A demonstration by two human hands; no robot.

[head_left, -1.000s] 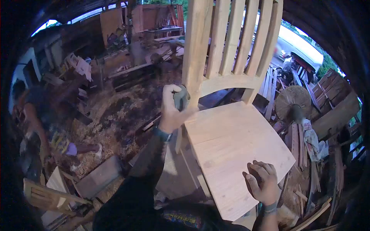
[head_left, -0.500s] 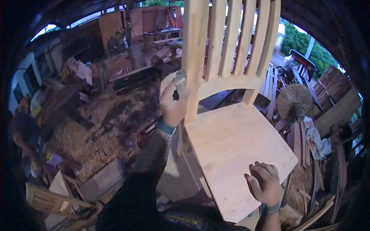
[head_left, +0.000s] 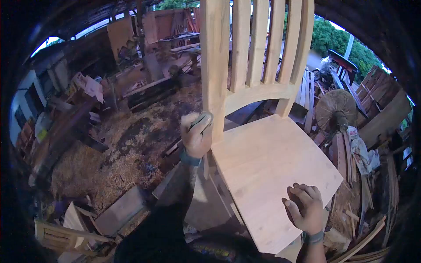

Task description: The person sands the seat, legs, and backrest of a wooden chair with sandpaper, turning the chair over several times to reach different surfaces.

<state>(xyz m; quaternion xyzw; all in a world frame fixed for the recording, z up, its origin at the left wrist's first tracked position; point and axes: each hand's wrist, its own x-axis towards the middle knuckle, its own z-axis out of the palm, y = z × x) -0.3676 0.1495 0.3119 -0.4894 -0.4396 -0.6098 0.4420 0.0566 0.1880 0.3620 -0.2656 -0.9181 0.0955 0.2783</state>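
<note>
Against chair post (head_left: pixel 214 65), left hand (head_left: pixel 196 136) blurred, grey pad (head_left: pixel 202 119) half hidden.

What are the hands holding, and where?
The left hand grips a grey sanding pad by its lower end; right hand rests on the chair seat.

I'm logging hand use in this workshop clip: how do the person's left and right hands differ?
The left hand is raised against the chair's back post; the right hand sits low at the front of the seat. The left hand grips a dark pad; the right hand rests curled, no tool visible. The left hand is blurred, the right hand sharp. Both wear wristbands.
</note>
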